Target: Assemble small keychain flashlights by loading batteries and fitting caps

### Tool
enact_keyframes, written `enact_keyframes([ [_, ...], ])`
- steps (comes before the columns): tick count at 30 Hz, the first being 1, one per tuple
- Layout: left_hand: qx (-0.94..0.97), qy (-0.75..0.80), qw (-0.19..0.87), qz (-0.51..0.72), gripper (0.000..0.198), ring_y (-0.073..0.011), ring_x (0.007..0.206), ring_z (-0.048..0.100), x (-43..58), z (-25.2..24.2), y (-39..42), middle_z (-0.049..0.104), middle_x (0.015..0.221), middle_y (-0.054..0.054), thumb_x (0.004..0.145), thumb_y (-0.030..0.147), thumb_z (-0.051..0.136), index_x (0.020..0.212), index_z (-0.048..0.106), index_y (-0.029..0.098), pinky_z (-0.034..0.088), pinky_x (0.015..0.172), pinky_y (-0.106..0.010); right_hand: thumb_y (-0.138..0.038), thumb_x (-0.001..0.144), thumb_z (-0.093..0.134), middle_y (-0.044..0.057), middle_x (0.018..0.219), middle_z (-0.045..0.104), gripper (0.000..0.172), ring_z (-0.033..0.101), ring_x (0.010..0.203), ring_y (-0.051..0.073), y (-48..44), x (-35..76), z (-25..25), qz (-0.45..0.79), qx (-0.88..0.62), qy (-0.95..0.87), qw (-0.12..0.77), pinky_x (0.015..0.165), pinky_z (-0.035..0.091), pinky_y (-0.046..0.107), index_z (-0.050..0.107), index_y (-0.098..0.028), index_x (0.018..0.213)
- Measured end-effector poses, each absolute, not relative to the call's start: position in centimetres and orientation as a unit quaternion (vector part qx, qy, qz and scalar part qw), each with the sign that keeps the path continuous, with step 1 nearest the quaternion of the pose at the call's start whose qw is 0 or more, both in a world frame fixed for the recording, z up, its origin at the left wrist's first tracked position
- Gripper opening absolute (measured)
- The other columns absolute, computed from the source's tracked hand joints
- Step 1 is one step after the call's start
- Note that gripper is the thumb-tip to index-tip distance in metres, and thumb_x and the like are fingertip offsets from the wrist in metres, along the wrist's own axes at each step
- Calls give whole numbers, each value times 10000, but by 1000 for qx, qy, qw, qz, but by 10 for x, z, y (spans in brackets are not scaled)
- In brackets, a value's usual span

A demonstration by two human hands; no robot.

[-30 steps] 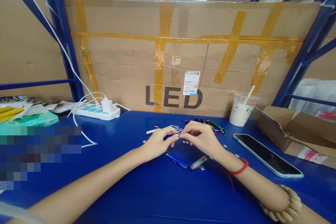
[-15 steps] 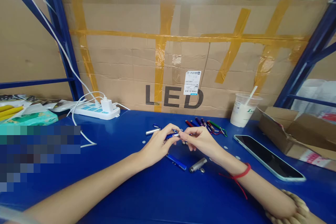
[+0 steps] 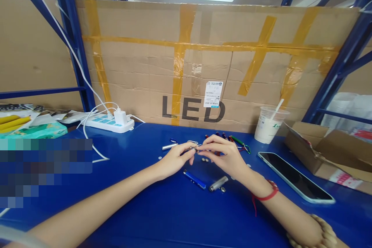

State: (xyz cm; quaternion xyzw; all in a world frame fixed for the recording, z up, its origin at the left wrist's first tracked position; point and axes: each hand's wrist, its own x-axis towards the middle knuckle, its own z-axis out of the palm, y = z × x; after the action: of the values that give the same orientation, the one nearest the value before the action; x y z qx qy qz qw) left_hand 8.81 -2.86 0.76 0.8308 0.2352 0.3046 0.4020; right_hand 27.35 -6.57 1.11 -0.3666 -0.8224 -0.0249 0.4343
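Near the middle of the table my left hand is closed, thumb against fingers, around a small blue penlight that its fingers now almost wholly hide. The fingertips of my right hand meet there, pinched at the end of it; what they hold is too small to tell. Just below the hands lie a blue metal tube and a silver-grey tube, with a small round metal piece beside it. Small button-like discs rest between the hands. A silver tube lies behind my left hand.
Several coloured penlights with a green clip lie behind my right hand. To the right are a phone, a cup with a straw and an open cardboard box. A white power strip stands at back left.
The blue penlight, visible between my hands before, is now mostly covered. My right hand has turned and its fingers have straightened toward my left fingertips. The view has shifted slightly.
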Motion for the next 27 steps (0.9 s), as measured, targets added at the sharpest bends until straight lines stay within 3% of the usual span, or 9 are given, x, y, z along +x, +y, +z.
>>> enact_keyframes([
  [3,828,208,447,266,232,-113,633,447,87,5,-26,476,614,32,882,315,362,844,527,156,343,660,-233,-244,849,526,45,858,620,184,600,669,104,-65,277,11,-78,-344,-840,412,630,506,228,707,-231,877],
  [8,833,210,463,218,250,-103,579,419,84,5,-26,490,586,31,875,325,382,835,550,143,333,621,-231,-257,834,550,43,819,611,168,589,651,98,-65,278,10,-79,-325,-849,410,576,491,209,714,-220,832],
  [17,835,232,424,264,106,-111,625,466,86,3,-35,524,611,37,840,254,438,789,474,169,347,661,-233,-323,744,650,19,716,591,142,568,619,110,-63,271,1,73,-396,-801,443,526,470,211,708,-205,691],
  [27,815,257,409,321,139,-129,664,539,92,-6,-36,560,619,19,835,259,456,728,415,180,378,719,-255,-353,690,670,23,731,629,176,543,493,88,-58,269,-2,169,-515,-729,418,433,424,208,705,-181,671],
])
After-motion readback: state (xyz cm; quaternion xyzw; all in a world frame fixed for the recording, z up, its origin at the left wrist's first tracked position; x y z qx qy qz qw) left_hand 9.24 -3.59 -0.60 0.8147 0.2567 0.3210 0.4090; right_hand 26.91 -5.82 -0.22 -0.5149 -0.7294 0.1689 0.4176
